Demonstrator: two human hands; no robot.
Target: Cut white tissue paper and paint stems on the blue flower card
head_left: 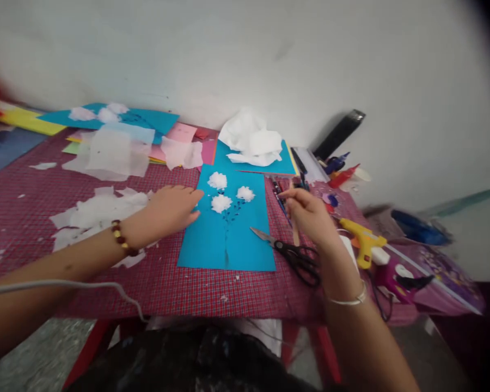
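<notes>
A blue sheet of paper [247, 247] lies in front of me, with white crumpled-paper flowers [221, 203] and dark painted stem and leaf marks on it. My left hand [167, 212] is open, palm down, its fingertips at the sheet's left edge. Beside the right edge, my right hand [308, 212] has its thumb and fingertips pinched together; whatever may be between them is too small to make out. Pens [278, 195] and a thin wooden stick [296, 235] are close to those fingers. Scissors [298, 260] with black handles lie below, their blade tips over the sheet.
Torn white tissue [96, 212] is under and beyond my left forearm. A second blue sheet with flowers [151, 117] stands at the back left. Crumpled white paper [253, 139] lies at the back. A yellow glue gun [363, 242] sits at right; a white cable [77, 283] crosses my left arm.
</notes>
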